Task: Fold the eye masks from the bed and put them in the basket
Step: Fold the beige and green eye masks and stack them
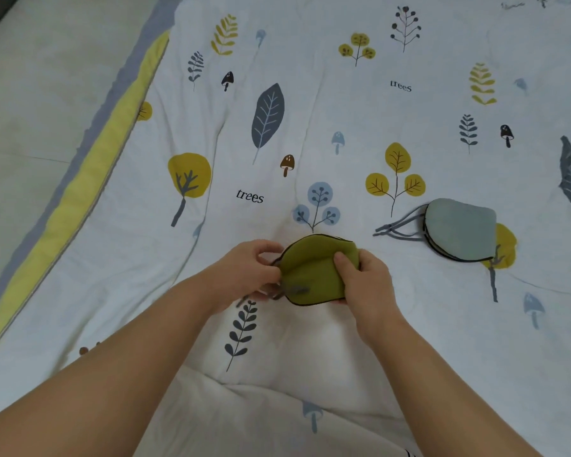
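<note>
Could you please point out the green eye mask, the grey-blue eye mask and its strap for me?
green eye mask (314,275): head view, middle of the folded fabric.
grey-blue eye mask (460,229): head view, centre of its upper face.
strap (398,227): head view, cords left of the grey-blue mask.

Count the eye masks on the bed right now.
2. A green eye mask is folded between the left hand and right hand. A grey-blue eye mask lies folded on the bed cover to the right. Others may be out of view.

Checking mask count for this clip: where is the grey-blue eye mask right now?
In the head view, the grey-blue eye mask lies folded on the printed quilt, to the right of the green eye mask held by both hands, untouched.
</note>
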`<state>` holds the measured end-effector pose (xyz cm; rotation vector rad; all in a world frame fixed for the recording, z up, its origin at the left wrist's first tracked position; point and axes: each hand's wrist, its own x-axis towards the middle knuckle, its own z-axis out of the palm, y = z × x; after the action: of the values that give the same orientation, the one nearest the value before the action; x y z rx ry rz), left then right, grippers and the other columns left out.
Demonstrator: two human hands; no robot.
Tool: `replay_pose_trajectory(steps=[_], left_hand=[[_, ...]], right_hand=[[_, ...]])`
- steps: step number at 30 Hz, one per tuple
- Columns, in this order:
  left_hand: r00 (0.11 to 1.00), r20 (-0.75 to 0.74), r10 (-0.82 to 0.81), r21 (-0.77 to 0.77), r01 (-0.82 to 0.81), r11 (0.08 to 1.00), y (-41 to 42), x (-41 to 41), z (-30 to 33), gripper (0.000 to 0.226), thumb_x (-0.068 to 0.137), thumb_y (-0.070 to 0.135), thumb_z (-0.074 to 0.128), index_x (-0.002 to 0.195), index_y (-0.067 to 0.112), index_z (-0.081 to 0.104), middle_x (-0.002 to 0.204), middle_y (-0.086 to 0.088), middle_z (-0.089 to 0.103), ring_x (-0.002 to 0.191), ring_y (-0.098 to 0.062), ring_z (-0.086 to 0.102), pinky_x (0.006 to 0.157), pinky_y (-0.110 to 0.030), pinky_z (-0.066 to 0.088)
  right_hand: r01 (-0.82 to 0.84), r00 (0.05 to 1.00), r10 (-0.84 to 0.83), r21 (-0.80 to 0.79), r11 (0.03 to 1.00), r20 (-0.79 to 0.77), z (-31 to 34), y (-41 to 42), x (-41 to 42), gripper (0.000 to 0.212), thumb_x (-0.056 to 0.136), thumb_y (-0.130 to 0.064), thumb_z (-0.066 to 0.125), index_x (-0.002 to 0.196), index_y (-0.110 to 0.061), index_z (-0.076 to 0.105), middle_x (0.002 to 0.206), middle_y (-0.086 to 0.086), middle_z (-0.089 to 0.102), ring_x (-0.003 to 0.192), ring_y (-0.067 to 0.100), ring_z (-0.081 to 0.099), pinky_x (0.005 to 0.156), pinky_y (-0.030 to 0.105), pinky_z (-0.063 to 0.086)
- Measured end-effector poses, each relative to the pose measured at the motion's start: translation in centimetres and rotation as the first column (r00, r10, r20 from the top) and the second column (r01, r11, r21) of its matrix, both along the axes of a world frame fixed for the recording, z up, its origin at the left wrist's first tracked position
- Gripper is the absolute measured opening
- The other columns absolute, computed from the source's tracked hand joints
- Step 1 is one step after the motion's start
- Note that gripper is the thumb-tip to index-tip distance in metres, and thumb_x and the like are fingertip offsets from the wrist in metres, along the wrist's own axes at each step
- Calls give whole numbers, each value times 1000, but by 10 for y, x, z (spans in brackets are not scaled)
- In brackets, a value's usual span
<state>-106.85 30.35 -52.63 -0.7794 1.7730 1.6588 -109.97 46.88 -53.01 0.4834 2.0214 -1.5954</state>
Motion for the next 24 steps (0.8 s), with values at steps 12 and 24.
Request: replay_pose_trajectory(steps=[12,24], left_hand=[[946,-324,-12,-254,-75,964,35,-25,-3,17,88,45,40,95,38,54,93,13,59,91,-7,54,79,-27,42],[951,-296,-93,-274,9,962,95,-75,-8,29,82,30,62,107,17,51,101,-3,56,90,-21,56,78,-36,49]], right_hand=[[57,996,-61,-55,997,-63,-7,15,-10,17,95,-23,46,83,-22,58,92,6,64,81,19,62,53,29,54],[121,989,-117,38,992,-95,-7,62,-44,8,88,-27,57,90,-19,58,93,4,65,94,24,63,86,43,53]])
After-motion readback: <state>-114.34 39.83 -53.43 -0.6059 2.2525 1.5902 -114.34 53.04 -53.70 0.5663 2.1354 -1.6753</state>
